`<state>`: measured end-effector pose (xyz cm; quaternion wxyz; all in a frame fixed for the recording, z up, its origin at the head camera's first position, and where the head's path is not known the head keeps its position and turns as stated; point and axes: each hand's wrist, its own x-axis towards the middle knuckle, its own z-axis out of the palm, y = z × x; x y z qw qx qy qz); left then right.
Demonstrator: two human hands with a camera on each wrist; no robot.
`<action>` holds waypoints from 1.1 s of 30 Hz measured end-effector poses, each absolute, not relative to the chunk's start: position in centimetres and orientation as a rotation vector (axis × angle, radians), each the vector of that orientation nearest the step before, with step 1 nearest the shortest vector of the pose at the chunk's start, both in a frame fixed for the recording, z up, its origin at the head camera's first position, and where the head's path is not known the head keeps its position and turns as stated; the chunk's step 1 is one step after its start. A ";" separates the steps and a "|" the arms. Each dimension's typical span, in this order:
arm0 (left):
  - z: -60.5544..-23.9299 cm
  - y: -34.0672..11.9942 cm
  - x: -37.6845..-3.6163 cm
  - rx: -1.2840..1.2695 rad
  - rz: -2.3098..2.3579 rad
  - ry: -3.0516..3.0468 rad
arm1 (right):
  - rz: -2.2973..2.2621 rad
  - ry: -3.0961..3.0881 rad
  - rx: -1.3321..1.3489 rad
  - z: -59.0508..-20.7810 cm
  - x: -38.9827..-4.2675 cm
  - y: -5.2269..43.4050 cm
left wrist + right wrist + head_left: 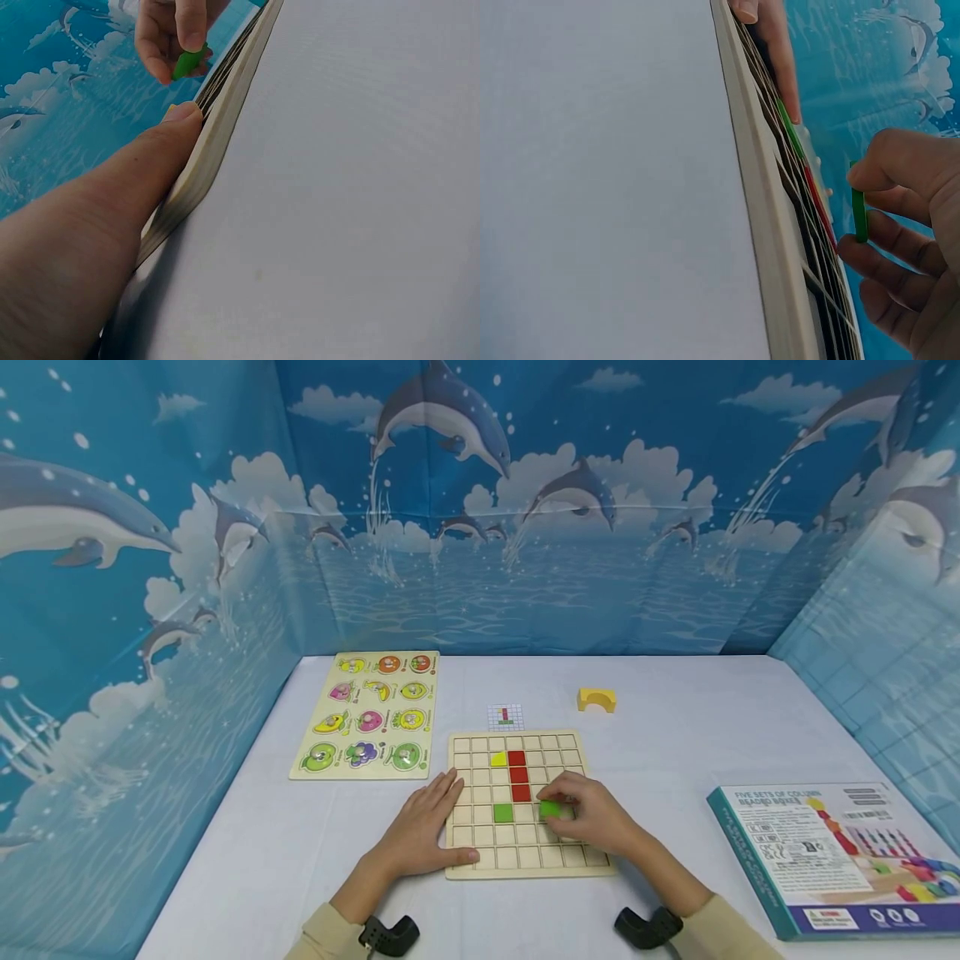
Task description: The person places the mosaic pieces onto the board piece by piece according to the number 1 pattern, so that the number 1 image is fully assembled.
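Observation:
A wooden grid board (480,857) lies on the white table. Three red squares (519,775) stand in a column in its cells, a yellow piece (498,760) with a slanted edge sits left of the top one, and a green square (503,813) lies lower left. My left hand (420,831) rests along the board's left side, its thumb on the near left corner. Pinched between the thumb and fingers of my right hand (596,814) is another green tile (859,214), held above the right half of the board.
Behind the board lies a small pattern card (506,717). A fruit picture board (367,718) is at the back left, a yellow arch block (597,699) at the back right. A flat box (832,860) occupies the right front. Dolphin-print curtains (480,585) enclose the table.

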<state>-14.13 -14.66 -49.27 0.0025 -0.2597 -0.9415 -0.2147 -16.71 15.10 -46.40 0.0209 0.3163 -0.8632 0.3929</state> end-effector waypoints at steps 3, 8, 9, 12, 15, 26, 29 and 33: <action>-49.3 -14.7 -14.1 -0.804 -0.676 -2.965 | 1.223 -2.683 1.002 -46.5 -16.8 14.7; -49.3 -14.7 -14.2 -0.793 -0.660 -2.983 | 1.225 -2.708 1.003 -46.5 -16.8 14.0; -49.4 -14.7 -14.2 -0.791 -0.657 -2.986 | 1.226 -2.714 1.003 -46.5 -16.8 13.8; -49.4 -14.7 -14.2 -0.785 -0.651 -2.992 | 1.220 -2.732 1.009 -46.3 -16.8 13.4; -49.3 -14.7 -14.2 -0.781 -0.656 -2.996 | 1.210 -2.753 1.017 -46.3 -16.8 13.0; -49.4 -14.7 -14.2 -0.783 -0.639 -2.989 | 1.101 -2.770 1.007 -46.3 -16.9 12.2; -49.3 -14.7 -14.2 -0.786 -0.647 -2.982 | 1.099 -2.795 0.997 -46.4 -16.9 12.0; -49.3 -14.7 -14.2 -0.787 -0.650 -2.985 | 1.083 -2.815 0.988 -46.6 -17.0 11.9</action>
